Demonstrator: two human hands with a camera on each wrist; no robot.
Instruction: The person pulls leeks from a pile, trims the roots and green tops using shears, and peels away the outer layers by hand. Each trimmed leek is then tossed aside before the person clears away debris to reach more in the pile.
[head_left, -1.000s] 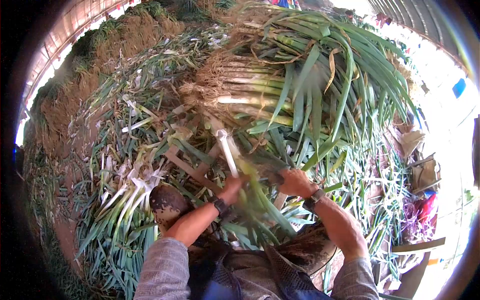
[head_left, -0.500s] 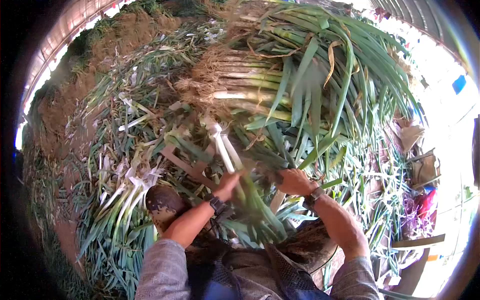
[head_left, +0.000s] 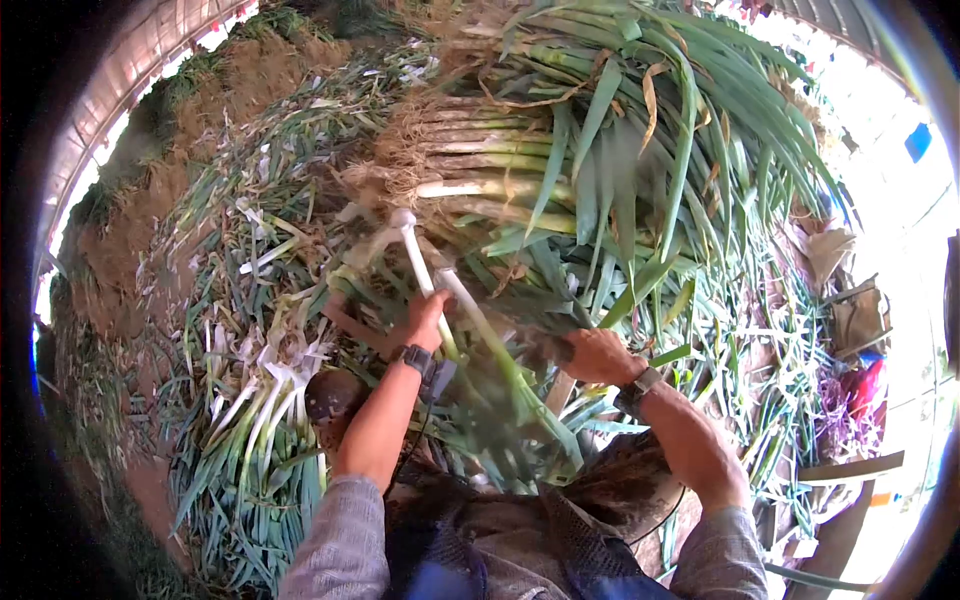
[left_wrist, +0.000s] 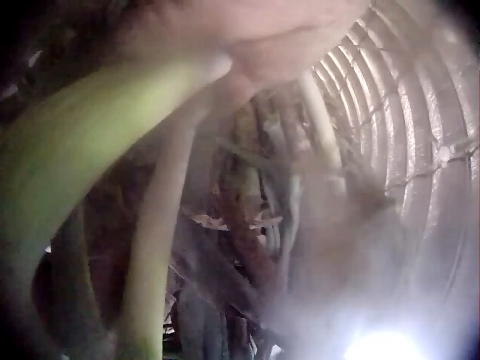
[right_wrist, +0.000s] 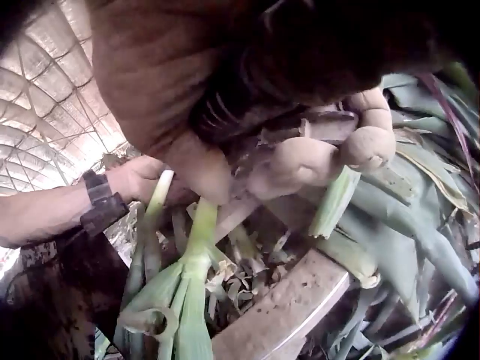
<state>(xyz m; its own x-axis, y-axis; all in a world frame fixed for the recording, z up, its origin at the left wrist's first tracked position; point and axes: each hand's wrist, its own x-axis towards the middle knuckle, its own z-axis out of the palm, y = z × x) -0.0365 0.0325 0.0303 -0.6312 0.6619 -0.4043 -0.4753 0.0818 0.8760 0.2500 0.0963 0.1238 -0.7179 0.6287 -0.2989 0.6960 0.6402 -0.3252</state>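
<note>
The left hand (head_left: 425, 322) has a narrow grip, its fingers closed round the pale stalk of a leek (head_left: 418, 260) that slants up and away, white base at the far end. A second leek (head_left: 485, 330) lies just to the right, its base close to those fingers and its green leaves running near and right (whether the hand holds this one too, I cannot tell). The right hand (head_left: 600, 357), to the right of both leeks, has its fingers curled round a greyish object (right_wrist: 328, 126), too poorly seen to name. Below it, a short green cut piece (right_wrist: 336, 202) sits beside the fingertips, and a flat, soiled strip (right_wrist: 281, 311) slants under the hand.

Far right, a large heap of leeks (head_left: 500, 160) lies with its brown roots toward the left. Near left is a bunch of white-stalked leeks (head_left: 262, 415), among scattered leaf scraps (head_left: 300, 130).
</note>
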